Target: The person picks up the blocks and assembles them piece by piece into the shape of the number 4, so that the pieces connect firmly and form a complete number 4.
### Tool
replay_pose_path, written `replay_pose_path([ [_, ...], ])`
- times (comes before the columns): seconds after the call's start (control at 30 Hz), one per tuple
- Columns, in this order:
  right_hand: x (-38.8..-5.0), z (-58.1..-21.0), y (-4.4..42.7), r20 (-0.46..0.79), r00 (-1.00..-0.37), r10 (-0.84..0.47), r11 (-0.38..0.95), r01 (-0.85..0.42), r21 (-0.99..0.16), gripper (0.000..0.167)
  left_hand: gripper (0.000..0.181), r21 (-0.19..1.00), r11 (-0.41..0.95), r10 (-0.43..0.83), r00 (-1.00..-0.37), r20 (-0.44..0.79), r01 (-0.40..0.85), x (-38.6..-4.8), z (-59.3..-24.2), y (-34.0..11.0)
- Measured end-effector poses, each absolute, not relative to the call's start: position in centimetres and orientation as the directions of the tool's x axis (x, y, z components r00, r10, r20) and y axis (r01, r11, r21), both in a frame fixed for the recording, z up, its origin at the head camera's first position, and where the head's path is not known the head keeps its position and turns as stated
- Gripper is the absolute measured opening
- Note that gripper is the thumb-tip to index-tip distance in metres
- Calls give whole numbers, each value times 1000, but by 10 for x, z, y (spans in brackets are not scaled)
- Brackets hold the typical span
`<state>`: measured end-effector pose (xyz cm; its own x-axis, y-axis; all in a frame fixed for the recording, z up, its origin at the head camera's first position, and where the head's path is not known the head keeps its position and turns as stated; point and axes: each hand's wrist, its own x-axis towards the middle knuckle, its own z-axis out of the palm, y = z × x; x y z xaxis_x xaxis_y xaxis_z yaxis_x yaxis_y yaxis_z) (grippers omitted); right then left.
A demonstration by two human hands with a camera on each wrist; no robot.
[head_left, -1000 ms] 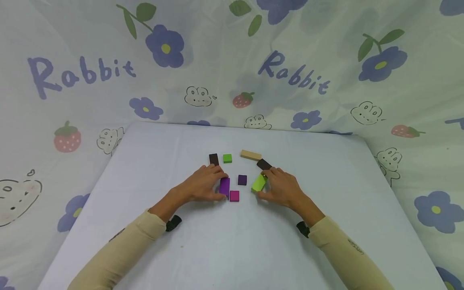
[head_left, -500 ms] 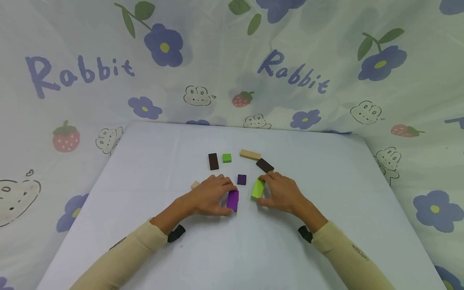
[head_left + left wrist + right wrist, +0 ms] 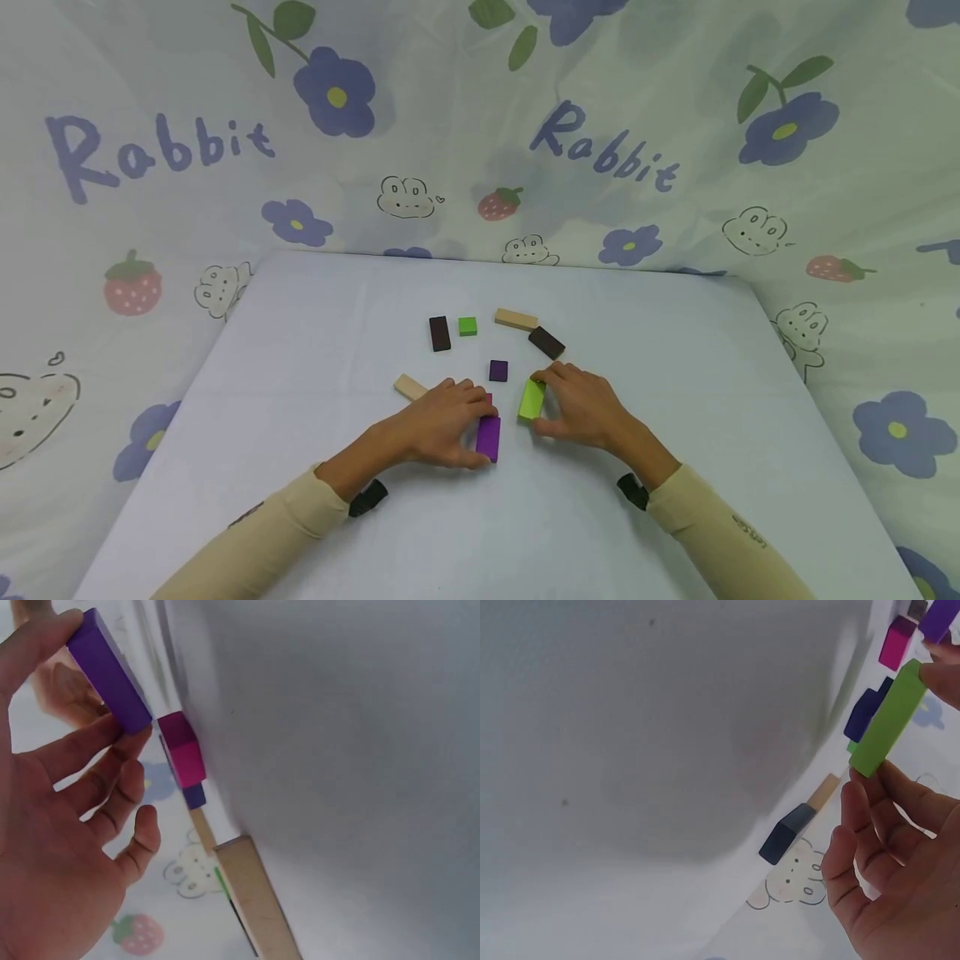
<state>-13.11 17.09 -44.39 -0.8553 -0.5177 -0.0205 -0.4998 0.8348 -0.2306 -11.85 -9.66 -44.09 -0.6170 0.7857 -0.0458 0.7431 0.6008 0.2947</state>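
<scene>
Between thumb and fingertips, my left hand (image 3: 435,425) pinches a purple block (image 3: 488,439) by its two ends; the left wrist view shows the same purple block (image 3: 112,675) held along its length. My right hand (image 3: 587,406) pinches a lime green block (image 3: 531,401) the same way, seen as a long green block (image 3: 891,720) in the right wrist view. A magenta block (image 3: 182,748) sits just beyond the purple one, mostly covered by the left fingers in the head view. A dark purple cube (image 3: 498,371) lies between and behind the hands.
Farther back are a dark brown block (image 3: 440,333), a small green block (image 3: 468,326), a tan block (image 3: 516,318) and another dark block (image 3: 547,342). A second tan block (image 3: 409,387) lies beside the left hand, partly covered by it.
My left hand has carried the purple block nearer the body and to the right, uncovering the left tan block. The right hand has drawn the lime block slightly nearer the body.
</scene>
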Motion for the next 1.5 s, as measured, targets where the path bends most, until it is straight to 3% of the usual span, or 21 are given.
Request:
replay_pose_path([
  [0.97,-121,-443,155,-53,-797,-601,781,-573,-249,64,70,173,703,708,-703,-74,690,-171,-451,-86],
  [1.5,-122,-444,139,-95,-766,-636,755,-594,-277,64,69,248,727,674,-735,-78,640,-193,-456,-84],
])
